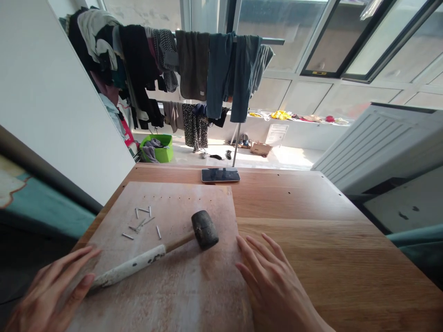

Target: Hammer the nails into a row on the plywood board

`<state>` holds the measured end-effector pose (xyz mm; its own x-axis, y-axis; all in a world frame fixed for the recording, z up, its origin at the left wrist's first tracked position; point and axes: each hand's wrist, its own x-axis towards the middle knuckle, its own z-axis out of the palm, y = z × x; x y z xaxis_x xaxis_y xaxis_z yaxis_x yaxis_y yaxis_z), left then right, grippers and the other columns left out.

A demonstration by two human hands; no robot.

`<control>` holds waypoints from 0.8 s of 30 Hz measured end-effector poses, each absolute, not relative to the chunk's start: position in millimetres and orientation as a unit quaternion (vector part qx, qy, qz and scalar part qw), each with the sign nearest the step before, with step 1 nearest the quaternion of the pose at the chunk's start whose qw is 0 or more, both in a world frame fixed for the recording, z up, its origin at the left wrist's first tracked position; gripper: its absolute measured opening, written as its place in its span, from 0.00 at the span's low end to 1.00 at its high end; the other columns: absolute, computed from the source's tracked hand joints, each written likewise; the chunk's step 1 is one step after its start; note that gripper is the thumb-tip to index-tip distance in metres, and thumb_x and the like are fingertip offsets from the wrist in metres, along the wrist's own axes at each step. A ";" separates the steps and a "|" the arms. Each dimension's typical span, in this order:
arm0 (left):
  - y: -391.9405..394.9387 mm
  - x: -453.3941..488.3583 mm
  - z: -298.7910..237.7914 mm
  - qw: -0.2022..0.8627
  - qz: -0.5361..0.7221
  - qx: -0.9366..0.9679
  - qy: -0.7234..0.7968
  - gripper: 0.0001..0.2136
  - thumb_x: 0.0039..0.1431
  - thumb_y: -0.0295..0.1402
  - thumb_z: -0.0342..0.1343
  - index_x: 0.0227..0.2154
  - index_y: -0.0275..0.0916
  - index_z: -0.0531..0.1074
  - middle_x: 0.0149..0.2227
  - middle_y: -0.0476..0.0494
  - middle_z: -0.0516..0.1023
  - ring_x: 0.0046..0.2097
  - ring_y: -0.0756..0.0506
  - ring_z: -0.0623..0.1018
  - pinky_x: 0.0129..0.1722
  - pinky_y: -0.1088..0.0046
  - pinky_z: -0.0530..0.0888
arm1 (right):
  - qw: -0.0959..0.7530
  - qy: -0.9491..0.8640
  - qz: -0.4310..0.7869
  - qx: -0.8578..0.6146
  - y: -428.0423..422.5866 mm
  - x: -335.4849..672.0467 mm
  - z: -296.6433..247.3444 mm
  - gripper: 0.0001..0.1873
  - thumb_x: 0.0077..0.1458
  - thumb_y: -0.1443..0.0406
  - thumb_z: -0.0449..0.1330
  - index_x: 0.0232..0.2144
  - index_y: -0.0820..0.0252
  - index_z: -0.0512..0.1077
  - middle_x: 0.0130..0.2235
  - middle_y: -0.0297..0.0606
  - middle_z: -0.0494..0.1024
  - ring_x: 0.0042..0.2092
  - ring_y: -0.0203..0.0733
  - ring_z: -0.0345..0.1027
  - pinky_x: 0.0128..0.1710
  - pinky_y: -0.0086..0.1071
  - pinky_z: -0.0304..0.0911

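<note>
A worn wooden board (180, 295) lies flat on the wooden table, with a row of small holes near its far edge. On it rests a rubber mallet, its black head (205, 230) toward the right and its white-wrapped handle (129, 266) slanting down to the left. Several nails (141, 223) are scattered on the board's left half. My left hand (57, 288) is open at the board's left edge, its thumb close to the handle's end. My right hand (272, 276) lies open along the board's right edge, fingertips touching or nearly touching it. Neither hand holds anything.
The wooden table (332, 249) extends right of the board, with a phone (220, 174) near its far edge. Beyond stand a rack of hanging clothes (194, 64) and a green basin (166, 148). A white panel (58, 92) rises on the left.
</note>
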<state>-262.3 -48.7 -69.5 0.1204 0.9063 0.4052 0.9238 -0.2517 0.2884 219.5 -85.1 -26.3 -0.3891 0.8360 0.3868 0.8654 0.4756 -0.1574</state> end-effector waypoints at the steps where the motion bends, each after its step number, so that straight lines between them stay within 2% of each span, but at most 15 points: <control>1: -54.9 -251.7 -69.1 0.015 -0.262 -0.740 -0.619 0.23 0.65 0.52 0.48 0.61 0.86 0.57 0.56 0.67 0.78 0.56 0.28 0.77 0.53 0.40 0.75 | 0.208 -0.830 -0.038 -0.517 -85.3 225.0 -24.9 0.22 0.73 0.64 0.51 0.65 0.63 0.65 0.52 0.47 0.84 0.57 0.54 0.76 0.63 0.55 0.62; 3: -66.9 -227.8 -68.8 0.008 -0.256 -0.753 -0.606 0.25 0.64 0.50 0.51 0.63 0.81 0.59 0.58 0.61 0.77 0.57 0.28 0.77 0.54 0.42 0.76 | 0.200 -0.821 -0.049 -0.532 -86.6 238.5 -22.1 0.19 0.74 0.63 0.50 0.63 0.61 0.67 0.50 0.47 0.84 0.53 0.51 0.78 0.62 0.53 0.62; 7: -83.6 -176.3 -66.5 0.068 -0.260 -0.805 -0.529 0.28 0.63 0.49 0.55 0.66 0.57 0.65 0.59 0.44 0.77 0.54 0.32 0.79 0.49 0.54 0.79 | 0.171 -0.799 -0.094 -0.569 -91.9 271.7 -17.9 0.18 0.75 0.60 0.46 0.56 0.56 0.72 0.47 0.44 0.86 0.48 0.49 0.81 0.59 0.52 0.62; 11: -87.6 -131.4 -54.0 0.122 -0.233 -0.854 -0.450 0.32 0.61 0.57 0.56 0.61 0.44 0.71 0.57 0.36 0.79 0.52 0.34 0.79 0.42 0.60 0.81 | 0.144 -0.769 -0.140 -0.606 -100.0 303.9 -19.1 0.24 0.75 0.59 0.40 0.54 0.58 0.74 0.47 0.47 0.86 0.43 0.50 0.82 0.57 0.54 0.63; 13: -85.4 -113.9 -45.3 0.156 -0.221 -0.866 -0.420 0.34 0.60 0.61 0.54 0.58 0.40 0.74 0.55 0.33 0.81 0.50 0.34 0.80 0.39 0.60 0.80 | 0.136 -0.758 -0.153 -0.619 -105.4 316.3 -21.6 0.25 0.75 0.59 0.39 0.55 0.59 0.73 0.47 0.49 0.85 0.42 0.51 0.82 0.55 0.54 0.64; 17: -78.3 -79.1 -35.9 0.156 -0.219 -0.889 -0.370 0.30 0.62 0.61 0.52 0.52 0.41 0.78 0.47 0.34 0.84 0.47 0.33 0.80 0.47 0.52 0.77 | 0.139 -0.759 -0.152 -0.618 -116.2 330.8 -27.3 0.24 0.74 0.60 0.40 0.53 0.59 0.74 0.49 0.49 0.85 0.44 0.51 0.81 0.54 0.52 0.66; 19: -75.5 -56.3 -36.1 0.108 -0.208 -0.904 -0.356 0.27 0.64 0.57 0.53 0.52 0.41 0.77 0.45 0.35 0.84 0.45 0.35 0.81 0.47 0.55 0.77 | 0.139 -0.761 -0.142 -0.618 -118.7 332.9 -28.5 0.24 0.74 0.59 0.41 0.52 0.59 0.75 0.50 0.48 0.84 0.46 0.52 0.81 0.53 0.50 0.67; 21: -72.7 -30.9 -35.5 0.043 -0.170 -0.914 -0.366 0.21 0.65 0.50 0.56 0.51 0.41 0.76 0.43 0.35 0.83 0.42 0.36 0.81 0.41 0.59 0.78 | 0.135 -0.753 -0.138 -0.629 -117.8 332.4 -27.4 0.23 0.73 0.57 0.43 0.51 0.59 0.76 0.50 0.48 0.84 0.46 0.53 0.80 0.52 0.50 0.68; 24: -66.8 -1.3 -27.8 -0.073 -0.086 -0.916 -0.385 0.10 0.66 0.38 0.57 0.44 0.40 0.75 0.38 0.38 0.81 0.37 0.37 0.81 0.33 0.62 0.77 | 0.135 -0.719 -0.142 -0.667 -110.1 329.3 -19.8 0.24 0.72 0.54 0.46 0.54 0.60 0.74 0.45 0.47 0.85 0.44 0.54 0.80 0.48 0.48 0.70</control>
<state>-1.3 -66.8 -27.8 0.6886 0.7181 0.1009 0.6930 -0.6927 0.1999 329.3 -110.1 -19.8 -0.0744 0.9207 0.3832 0.9972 0.0702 0.0249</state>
